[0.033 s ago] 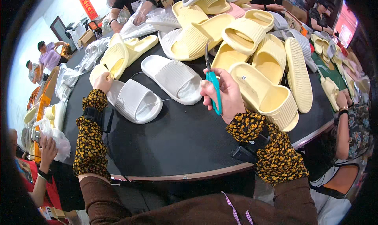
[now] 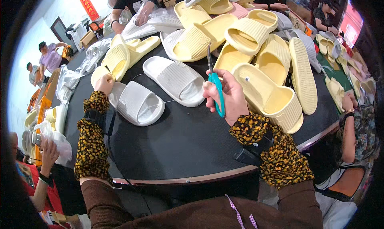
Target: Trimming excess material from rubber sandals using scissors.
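Note:
My right hand (image 2: 228, 95) grips teal-handled scissors (image 2: 216, 89), their dark, narrow blades pointing up and away from me. Closed fingers of my left hand (image 2: 105, 85) rest where the heel of a grey slide slipper (image 2: 134, 97) meets the end of a yellow slipper (image 2: 116, 60); what they pinch is hidden. Right of the first grey slipper, a second grey slipper (image 2: 170, 77) lies sole down. Thin strands of thread show by the two grey slippers. Both hands are apart from each other.
Yellow slippers (image 2: 252, 33) pile up at the far middle and right, one yellow slipper (image 2: 268, 95) close to my right hand. Clear plastic bags (image 2: 90, 59) lie far left on the black table (image 2: 172, 149). Co-workers handle slippers around it; a co-worker's arm (image 2: 348, 129) is at right.

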### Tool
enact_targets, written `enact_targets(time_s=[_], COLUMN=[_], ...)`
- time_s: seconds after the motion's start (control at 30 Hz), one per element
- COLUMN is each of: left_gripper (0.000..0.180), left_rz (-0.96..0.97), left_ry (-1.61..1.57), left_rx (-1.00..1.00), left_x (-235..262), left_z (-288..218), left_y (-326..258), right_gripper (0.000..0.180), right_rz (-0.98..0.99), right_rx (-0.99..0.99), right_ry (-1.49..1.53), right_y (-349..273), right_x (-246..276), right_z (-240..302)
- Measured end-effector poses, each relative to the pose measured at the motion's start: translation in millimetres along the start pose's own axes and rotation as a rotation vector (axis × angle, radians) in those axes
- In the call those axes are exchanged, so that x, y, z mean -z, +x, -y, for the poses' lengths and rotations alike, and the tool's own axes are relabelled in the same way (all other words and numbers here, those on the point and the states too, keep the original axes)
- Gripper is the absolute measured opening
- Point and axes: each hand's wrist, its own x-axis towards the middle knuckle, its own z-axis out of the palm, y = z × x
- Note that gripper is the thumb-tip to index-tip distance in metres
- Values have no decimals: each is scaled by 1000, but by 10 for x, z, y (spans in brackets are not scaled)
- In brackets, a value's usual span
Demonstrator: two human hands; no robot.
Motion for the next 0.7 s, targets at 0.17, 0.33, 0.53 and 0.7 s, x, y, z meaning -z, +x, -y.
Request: enact_targets(time_s=[0.17,0.33,0.53,0.7], left_gripper=[25,25,23,23], left_rz=[-30,124,207,192], left_ry=[-177,-936,-1100,-1063], left_rx=[72,148,-133,-138], left_x=[187,585,993,1101], left_z=[-66,-1055,-2106,-2160], left_y=[-5,-107,-758,-1072], right_gripper=[48,49,46,53], right_rz=[14,19,112,327], right_rx=[-5,13,-6,-138], right_ry=[-10,-35,4,95], right_y=[-15,-17,-21,-24], right_x=[-46,9,-6,-25], right_z=[18,2,11,9])
